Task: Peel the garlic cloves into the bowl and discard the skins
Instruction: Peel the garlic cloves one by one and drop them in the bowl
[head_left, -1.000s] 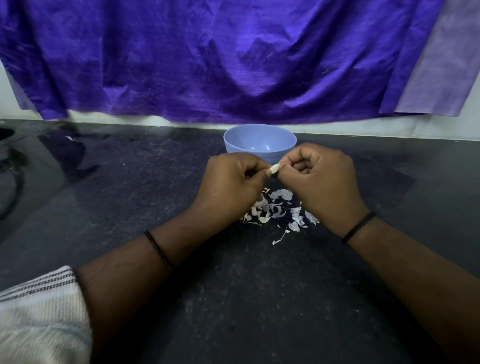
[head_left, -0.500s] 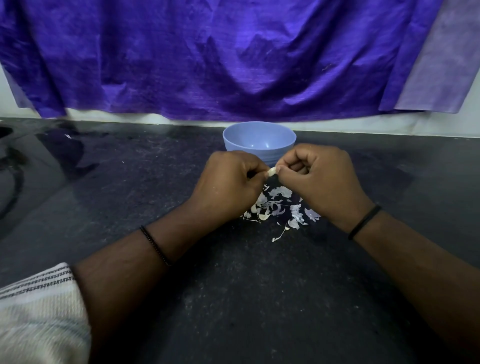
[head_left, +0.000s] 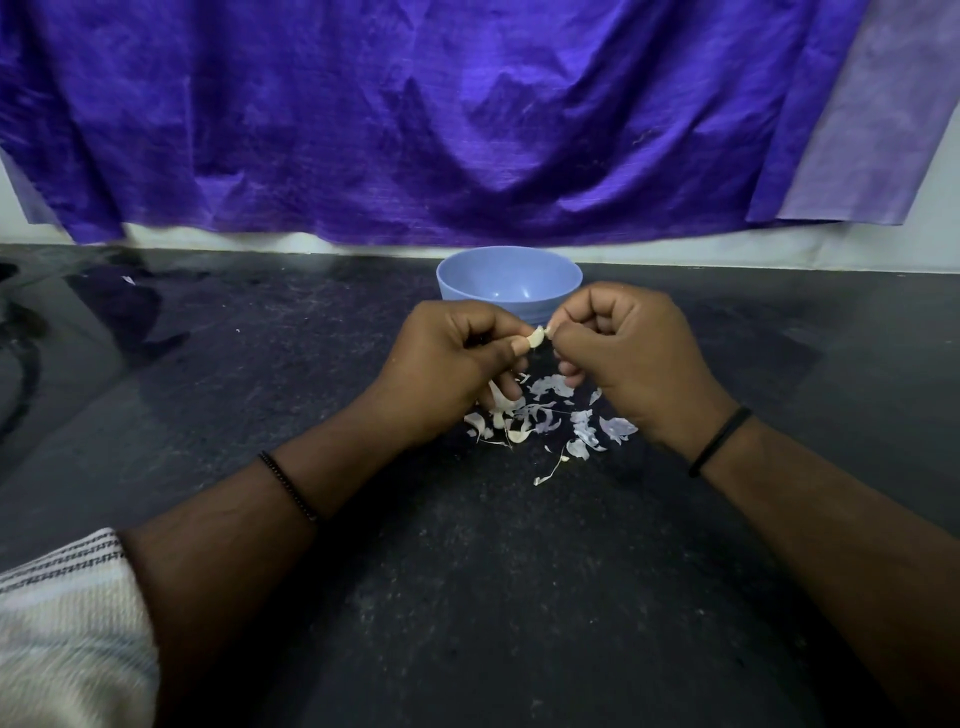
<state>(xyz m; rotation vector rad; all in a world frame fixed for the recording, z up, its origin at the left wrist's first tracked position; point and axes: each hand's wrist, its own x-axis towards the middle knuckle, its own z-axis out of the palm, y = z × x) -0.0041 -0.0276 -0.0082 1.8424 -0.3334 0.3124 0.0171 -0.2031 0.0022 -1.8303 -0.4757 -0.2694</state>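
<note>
A pale garlic clove (head_left: 536, 339) sits between my two hands, just in front of the blue bowl (head_left: 467, 283). My left hand (head_left: 447, 364) pinches the clove with thumb and fingers curled. My right hand (head_left: 628, 353) pinches the clove's other end with its fingertips, the remaining fingers curled in. Below the hands, a scatter of white and purplish garlic skins (head_left: 550, 423) lies on the dark countertop (head_left: 467, 597). The bowl's visible inside looks bare; its near part is hidden by my hands.
A purple cloth (head_left: 441, 114) hangs on the wall behind the bowl. The countertop's left part is glossy with a dark curved shape (head_left: 21, 364) at its edge. A striped sleeve (head_left: 67, 623) covers my left upper arm at the bottom left.
Both hands have stayed together over the skins, shifting only slightly. More of the clove shows between the fingertips now.
</note>
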